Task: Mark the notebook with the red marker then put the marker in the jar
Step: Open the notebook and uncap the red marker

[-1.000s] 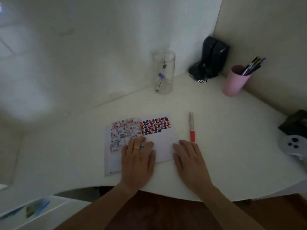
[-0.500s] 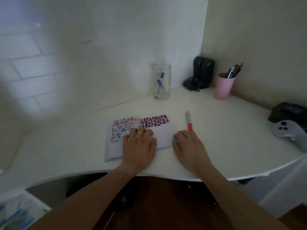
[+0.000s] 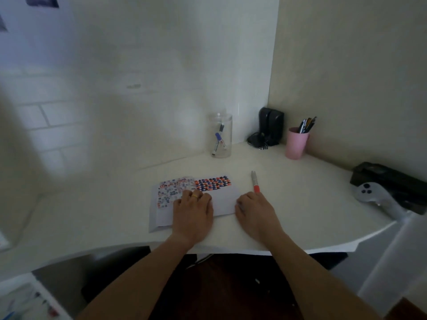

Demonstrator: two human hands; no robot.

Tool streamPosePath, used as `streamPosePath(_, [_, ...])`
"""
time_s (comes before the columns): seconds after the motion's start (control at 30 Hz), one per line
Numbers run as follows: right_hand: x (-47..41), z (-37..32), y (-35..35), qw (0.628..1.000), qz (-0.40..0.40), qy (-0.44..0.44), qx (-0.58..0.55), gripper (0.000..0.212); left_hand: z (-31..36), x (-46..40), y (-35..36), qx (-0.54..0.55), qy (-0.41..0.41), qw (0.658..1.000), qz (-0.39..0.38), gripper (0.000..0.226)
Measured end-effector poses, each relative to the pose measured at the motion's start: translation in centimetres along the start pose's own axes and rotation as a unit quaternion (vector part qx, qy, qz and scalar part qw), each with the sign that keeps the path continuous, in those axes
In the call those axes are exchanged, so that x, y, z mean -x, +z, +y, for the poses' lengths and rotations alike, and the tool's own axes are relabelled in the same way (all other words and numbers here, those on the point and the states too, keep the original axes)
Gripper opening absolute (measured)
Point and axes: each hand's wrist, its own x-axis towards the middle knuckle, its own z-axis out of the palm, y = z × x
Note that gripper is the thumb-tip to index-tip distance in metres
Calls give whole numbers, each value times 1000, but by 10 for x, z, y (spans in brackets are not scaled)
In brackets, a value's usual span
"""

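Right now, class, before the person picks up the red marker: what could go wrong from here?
1. The red marker lies loose just beyond the right hand; a nudge might roll it across the desk.
2. The jar is tall, narrow and stands far back; reaching over could tip it.
3. The pink cup of pens stands nearby, so the marker might land there by mistake.

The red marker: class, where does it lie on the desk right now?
In the head view the red marker lies flat on the desk, just right of the notebook, its red cap by the right hand.
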Motion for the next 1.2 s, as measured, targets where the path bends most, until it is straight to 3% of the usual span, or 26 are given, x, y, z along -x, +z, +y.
streamPosePath(0.2, [-12,8,-2,999,-33,-22,12,28,-3,-3,4,9,5,1000,-6,27])
streamPosePath(0.37, [-45,10,-17,996,53,53,45,25,-4,-6,5,7,9,1000,-23,28])
streamPosePath(0.5, [-77,21,-9,979,-48,158,117,43,-6,-9,5,16,4,999,-43,29])
streamPosePath(0.6, [-89,27,2,973,-70,168,141,34,-10,-12,3,22,18,998,-58,29])
streamPosePath(0.73, [-114,29,4,981,-65,171,62,37,-28,-32,2,55,48,994,-79,30])
streamPosePath(0.8, [-127,20,1,979,-50,191,-53,38,-42,-53,4,110,61,985,-120,28])
streamPosePath(0.87, [-136,5,-1,934,-52,234,-263,38,-54,-79,8,161,87,966,-182,27])
streamPosePath(0.97, [-147,-12,-2,809,-102,264,-515,36,-65,-114,15,161,116,958,-209,30])
streamPosePath(1.07, [-155,-14,4,728,-134,264,-618,27,-68,-138,22,138,114,971,-158,27])
streamPosePath(1.2, [-151,-7,20,699,-130,269,-650,26,-65,-142,32,143,110,982,-55,34])
